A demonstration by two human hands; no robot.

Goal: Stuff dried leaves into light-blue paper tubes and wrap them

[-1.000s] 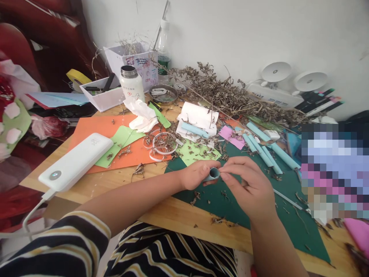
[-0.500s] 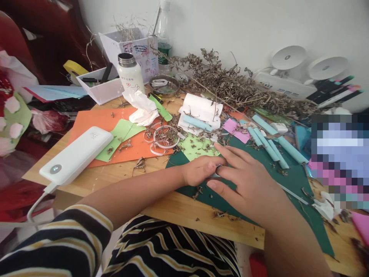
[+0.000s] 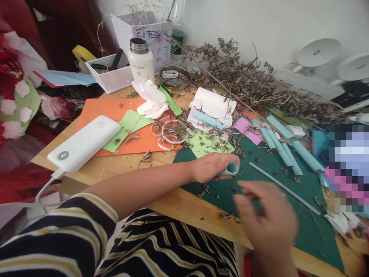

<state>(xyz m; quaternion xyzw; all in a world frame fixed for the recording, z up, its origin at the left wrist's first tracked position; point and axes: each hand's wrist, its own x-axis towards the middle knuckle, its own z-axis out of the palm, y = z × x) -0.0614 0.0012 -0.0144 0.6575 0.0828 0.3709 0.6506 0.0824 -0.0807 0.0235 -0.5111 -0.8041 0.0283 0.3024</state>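
Observation:
My left hand (image 3: 211, 167) is closed around a light blue rolled paper tube (image 3: 230, 169), whose open end sticks out to the right over the dark green sheet (image 3: 276, 181). My right hand (image 3: 266, 217) is off the tube, lower and nearer to me, smeared by motion, its fingers loosely spread with nothing seen in them. A thin white strip (image 3: 284, 187) lies on the green sheet just beyond it. Several finished blue tubes (image 3: 284, 148) lie at the far right of the sheet.
Orange paper (image 3: 115, 119) with green scraps, a white power bank (image 3: 83, 144), a tape ring (image 3: 174, 132), tissue (image 3: 151, 100), a white flask (image 3: 141, 61), white boxes and dried twigs (image 3: 253, 82) crowd the wooden table. A blurred-out patch covers the right edge.
My right hand has let go of the tube and drawn back toward me. The left hand keeps the tube, now with its open end showing. The view shifted slightly right.

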